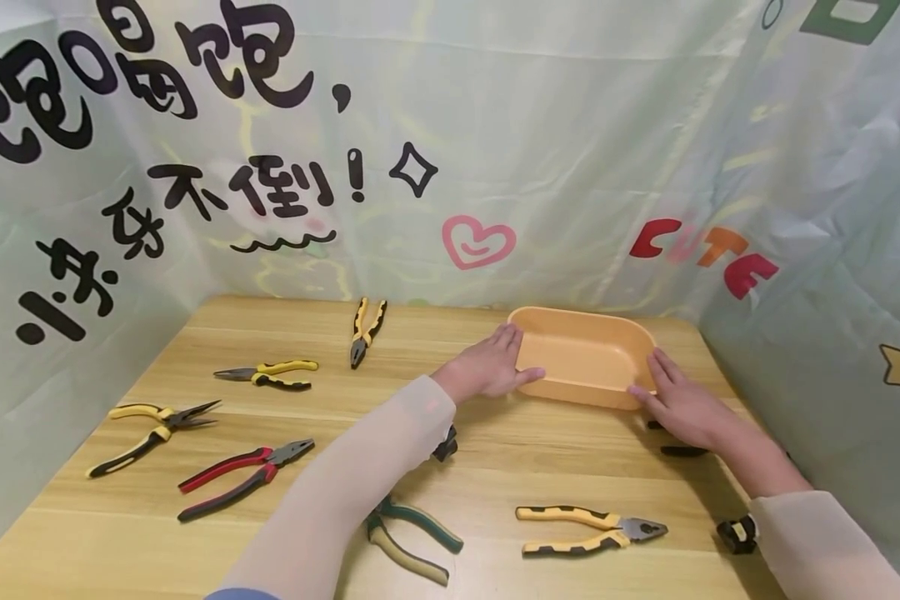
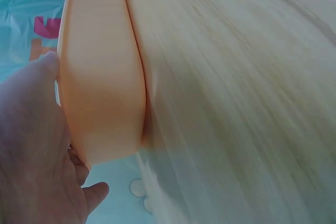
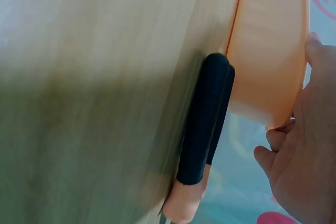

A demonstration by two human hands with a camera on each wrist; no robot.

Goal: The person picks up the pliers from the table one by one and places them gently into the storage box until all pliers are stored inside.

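An orange plastic basin [image 1: 585, 395] with rounded corners sits on the wooden table near the back curtain. My left hand [image 1: 495, 365] grips its left end, thumb over the front rim and fingers at the side. At the opposite end my right hand [image 1: 686, 410] holds the rim the same way. The left wrist view shows the basin's long outer wall [image 2: 100, 72] low along the tabletop. Beneath my right hand lies a tool with black-sleeved handles [image 3: 202, 124], close to the basin's corner; the hand and forearm hide most of it in the head view.
Yellow-and-black pliers [image 1: 357, 352], long-nose pliers [image 1: 258, 375], another long-nose pair [image 1: 167, 423] and red-handled pliers [image 1: 268, 468] lie at left. Green-and-beige pliers [image 1: 378, 529] are partly behind my left sleeve. Yellow-and-black combination pliers [image 1: 618, 531] lie front right. A printed curtain [image 1: 390, 242] encloses the table.
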